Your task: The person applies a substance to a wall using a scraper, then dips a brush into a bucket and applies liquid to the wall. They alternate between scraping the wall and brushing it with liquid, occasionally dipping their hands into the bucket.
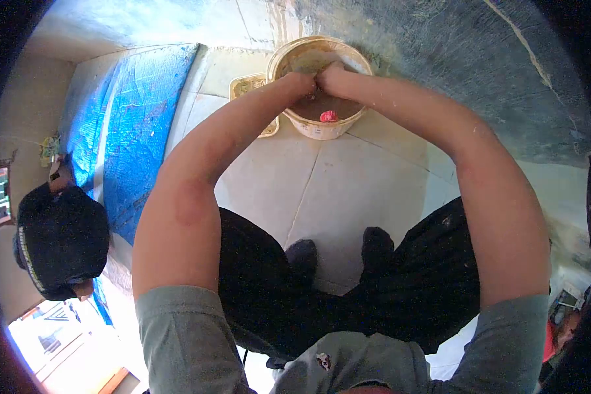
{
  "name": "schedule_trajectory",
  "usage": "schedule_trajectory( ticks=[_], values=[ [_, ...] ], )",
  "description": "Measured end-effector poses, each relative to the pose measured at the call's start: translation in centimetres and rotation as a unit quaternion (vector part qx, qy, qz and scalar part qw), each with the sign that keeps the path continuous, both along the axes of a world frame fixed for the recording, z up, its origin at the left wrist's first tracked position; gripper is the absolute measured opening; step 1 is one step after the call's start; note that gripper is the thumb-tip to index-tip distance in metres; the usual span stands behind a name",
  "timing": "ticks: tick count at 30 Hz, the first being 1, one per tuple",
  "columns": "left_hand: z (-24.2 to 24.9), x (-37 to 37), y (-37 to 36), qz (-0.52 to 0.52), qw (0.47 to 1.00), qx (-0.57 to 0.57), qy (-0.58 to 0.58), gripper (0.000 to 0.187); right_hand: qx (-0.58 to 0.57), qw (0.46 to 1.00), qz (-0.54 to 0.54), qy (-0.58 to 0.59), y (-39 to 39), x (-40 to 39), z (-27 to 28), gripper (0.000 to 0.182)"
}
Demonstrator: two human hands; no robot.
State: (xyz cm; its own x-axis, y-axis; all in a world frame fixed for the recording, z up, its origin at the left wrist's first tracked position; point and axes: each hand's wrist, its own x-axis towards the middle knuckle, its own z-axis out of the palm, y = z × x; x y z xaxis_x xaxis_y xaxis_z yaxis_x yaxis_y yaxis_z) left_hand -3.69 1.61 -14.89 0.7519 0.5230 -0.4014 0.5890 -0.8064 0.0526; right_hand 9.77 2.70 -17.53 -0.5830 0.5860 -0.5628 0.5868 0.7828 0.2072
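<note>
A round, pale bucket [320, 129] stained with mud stands on the tiled floor by the wall, with murky brown liquid inside. Both my arms reach into it. My left hand [300, 84] and my right hand [331, 77] are close together over the liquid, and their fingers are mostly hidden. Whatever they may hold cannot be made out. Near the bucket's front rim is a small pinkish-red object [328, 116]. Partly behind my left forearm, a shallow cream tray [238, 87] with residue lies beside the bucket.
A blue sheet [141, 125] covers a surface at the left. One person in dark clothing [62, 240] is beyond it, and part of another person [565, 331] shows at the lower right. A grey wall [453, 59] rises behind the bucket. My feet are on the tiles.
</note>
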Motion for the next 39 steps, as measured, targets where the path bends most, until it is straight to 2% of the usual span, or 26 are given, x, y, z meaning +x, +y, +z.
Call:
schedule_trajectory(
  ticks=[1,3,5,7,8,10,11,13,14,15,16,17,19,20,21,22,23,25,26,27,29,31,33,37,38,39],
  values=[
    [0.3,0.1,0.1,-0.009,1.000,-0.009,0.005,0.023,0.061,0.996,0.060,-0.034,-0.1,-0.2,-0.1,0.036],
    [0.8,0.5,0.0,0.016,0.999,-0.027,0.023,0.027,-0.030,0.994,-0.079,0.070,-0.2,0.6,0.7,0.036],
    [0.6,0.5,0.1,0.041,0.997,-0.047,0.041,0.032,-0.122,0.954,-0.215,0.171,-1.3,0.9,3.1,0.035],
    [0.3,0.3,0.3,0.039,0.997,-0.042,0.045,0.032,-0.166,0.920,-0.280,0.218,-1.0,0.7,3.0,0.035],
    [0.1,0.3,0.3,0.038,0.997,-0.040,0.046,0.032,-0.116,0.958,-0.222,0.137,-0.7,0.1,2.8,0.035],
    [0.1,-0.1,0.3,0.030,0.999,-0.023,0.012,0.033,-0.064,0.983,-0.161,0.054,-1.2,-0.1,3.8,0.035],
    [0.2,-0.2,0.3,0.028,0.999,-0.017,0.001,0.033,-0.123,0.932,-0.302,0.160,-1.8,0.4,4.3,0.034],
    [0.3,0.0,0.5,0.061,0.996,-0.063,0.002,0.033,-0.178,0.845,-0.432,0.261,-1.1,0.8,2.5,0.032],
    [0.3,0.2,0.6,0.072,0.994,-0.078,0.002,0.033,-0.086,0.938,-0.277,0.191,-0.1,0.4,0.9,0.031],
    [0.3,0.3,0.7,0.069,0.995,-0.065,0.024,0.033,0.010,0.987,-0.110,0.112,-0.1,0.0,1.2,0.030],
    [0.2,0.3,0.7,0.068,0.995,-0.058,0.035,0.033,0.011,0.987,-0.110,0.113,-0.4,0.2,1.5,0.030],
    [0.2,0.3,0.7,0.067,0.995,-0.052,0.046,0.033,-0.114,0.912,-0.324,0.223,-0.7,0.4,1.9,0.028],
    [0.5,0.3,0.4,0.072,0.995,-0.050,0.042,0.032,-0.231,0.765,-0.512,0.315,-0.5,0.4,1.2,0.027],
    [0.6,0.3,0.3,0.073,0.995,-0.049,0.040,0.032,-0.110,0.910,-0.341,0.209,0.0,-0.1,0.9,0.026],
    [0.9,0.4,0.3,0.074,0.995,-0.053,0.035,0.032,0.020,0.985,-0.145,0.087,0.3,-0.2,0.6,0.024],
    [1.1,0.5,0.2,0.075,0.995,-0.056,0.031,0.032,0.020,0.985,-0.146,0.087,-0.7,-0.4,2.6,0.024],
    [1.4,0.5,0.2,0.076,0.995,-0.060,0.028,0.031,-0.072,0.939,-0.298,0.155,-1.7,-0.2,4.7,0.023],
    [1.3,0.3,0.3,0.079,0.994,-0.066,0.023,0.031,-0.162,0.857,-0.438,0.218,-1.6,-0.1,4.3,0.022],
    [1.2,0.2,0.3,0.080,0.994,-0.068,0.021,0.031,-0.081,0.930,-0.317,0.166,-1.2,-0.3,3.1,0.023],
    [0.9,0.1,0.5,0.062,0.995,-0.074,0.028,0.031,0.003,0.976,-0.187,0.109,-0.8,-0.3,2.5,0.024],
    [0.2,0.1,0.8,0.044,0.995,-0.078,0.035,0.030,-0.007,0.976,-0.180,0.120,-0.2,0.3,1.4,0.025],
    [0.1,-0.2,0.7,-0.005,1.000,-0.002,0.000,0.018,-0.017,0.976,-0.171,0.134,-0.7,-0.2,2.6,0.027],
    [-0.1,0.2,0.8,0.016,1.000,-0.006,0.003,0.018,-0.034,0.965,-0.241,0.103,-0.9,-0.5,2.9,0.025],
    [0.6,0.2,0.2,0.025,1.000,0.006,-0.003,0.017,-0.045,0.962,-0.228,0.146,1.1,0.4,-0.3,0.022],
    [0.6,0.0,0.2,0.025,1.000,0.006,-0.003,0.017,-0.086,0.959,-0.259,0.082,3.5,1.0,-4.2,0.020],
    [0.7,0.0,0.3,0.025,1.000,0.002,-0.002,0.017,-0.126,0.949,-0.288,0.018,3.9,1.0,-4.6,0.019]
  ],
)
